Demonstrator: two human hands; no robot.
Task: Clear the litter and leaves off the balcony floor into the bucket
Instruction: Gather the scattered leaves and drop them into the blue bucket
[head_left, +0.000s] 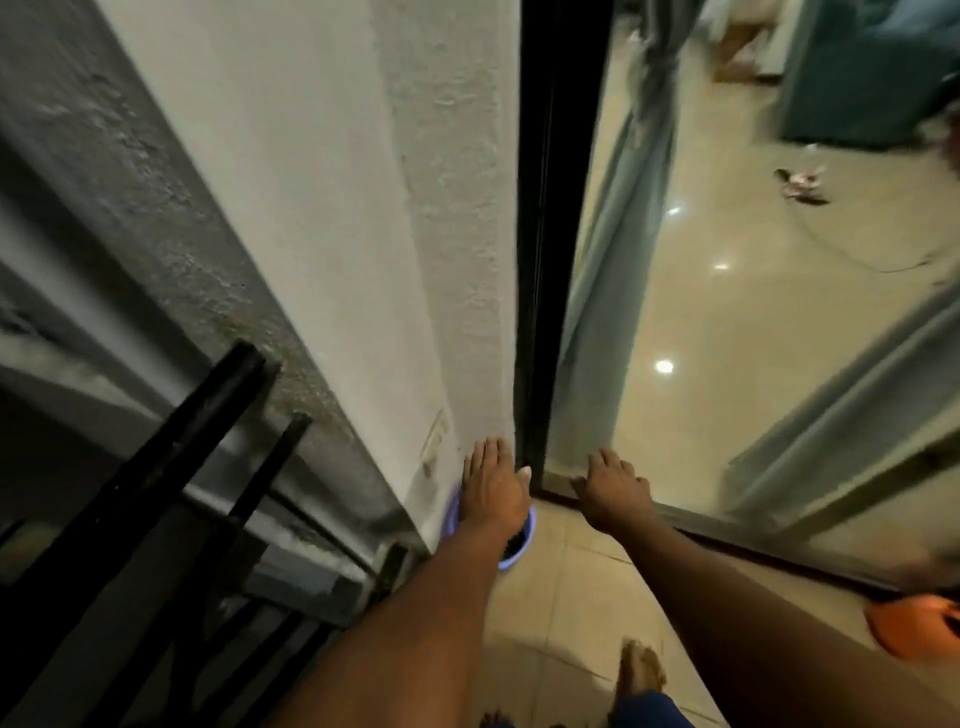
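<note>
Hands: left hand (493, 486) and right hand (613, 486) both reach forward and down with fingers straight and spread, holding nothing.
Left hand placement: it hovers over the round blue plastic bucket (511, 556), covering most of the rim; judged, it is either reaching for the bucket or has nothing left to drop into it.
Right hand placement: it lies out towards the black metal sliding-door frame (540, 260) at the threshold, palm down; whether the fingertips touch the track I cannot tell, the picture being smeared.
Bucket: it stands on the beige tiled balcony floor (561, 597) in the corner where the white rendered wall (363, 234) meets the door frame, directly beneath the left hand and just beside the right.
Bucket contents: something dark shows inside, possibly gathered leaves.
Litter: none can be made out on the visible floor tiles near the hands.
Other things: black iron railing bars (156, 467) along the left edge of the floor; an orange plastic object (914, 623) at the right edge; a pale grey-blue curtain (613, 260) hangs inside the doorway.
Next step, judged: grasp the bucket rim.
</note>
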